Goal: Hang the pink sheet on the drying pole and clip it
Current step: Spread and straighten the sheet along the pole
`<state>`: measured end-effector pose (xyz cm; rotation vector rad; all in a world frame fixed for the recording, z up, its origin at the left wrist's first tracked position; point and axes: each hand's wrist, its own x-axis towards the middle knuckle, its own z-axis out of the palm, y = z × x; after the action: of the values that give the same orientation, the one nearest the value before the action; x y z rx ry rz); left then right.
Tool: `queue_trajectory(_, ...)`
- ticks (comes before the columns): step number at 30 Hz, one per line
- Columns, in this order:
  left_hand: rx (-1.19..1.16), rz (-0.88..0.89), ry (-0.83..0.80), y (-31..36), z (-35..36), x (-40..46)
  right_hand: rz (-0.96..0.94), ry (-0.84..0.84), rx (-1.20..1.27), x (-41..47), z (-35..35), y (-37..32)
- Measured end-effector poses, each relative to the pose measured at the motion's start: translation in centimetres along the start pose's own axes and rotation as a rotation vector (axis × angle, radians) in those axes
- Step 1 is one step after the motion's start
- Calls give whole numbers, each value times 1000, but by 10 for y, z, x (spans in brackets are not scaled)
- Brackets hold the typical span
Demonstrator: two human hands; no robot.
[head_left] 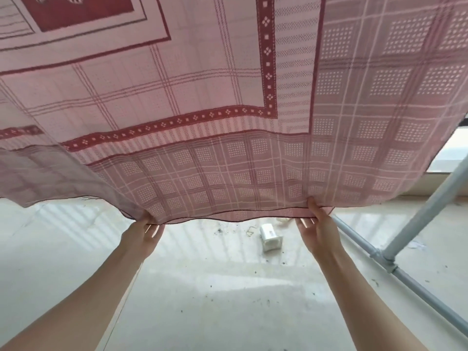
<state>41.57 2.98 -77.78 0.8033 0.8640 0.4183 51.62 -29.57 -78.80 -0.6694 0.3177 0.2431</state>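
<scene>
The pink sheet [228, 102], checked and banded in dark red, hangs spread across the whole upper half of the view, its dark-stitched hem waving just above the floor. My left hand [144, 231] pinches the hem at lower left, thumb hidden behind the cloth. My right hand [317, 224] pinches the hem further right, thumb on the near face of the cloth, fingers under it. The top of the sheet and whatever it hangs from lie out of view. No clip shows.
A grey metal rack frame [390, 257] with a slanting leg and a floor bar stands at the right. A small white box [271, 236] lies on the pale glossy floor [215, 287], among dark specks. A window [453, 148] shows at the right edge.
</scene>
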Motion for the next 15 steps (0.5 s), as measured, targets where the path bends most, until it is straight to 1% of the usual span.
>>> queue_trajectory(3,2,25,21,0,-5,10,-65,43,-121,3,-6,2)
queue_trajectory(5,0,42,-15,-2,-4,16,-96,70,-157,4,-11,4)
queue_trajectory(11,-64,72,-164,-7,9,37,-133,104,-131,12,-19,14)
queue_trajectory(15,-74,76,-222,-4,6,52,-153,151,-91,19,-18,26)
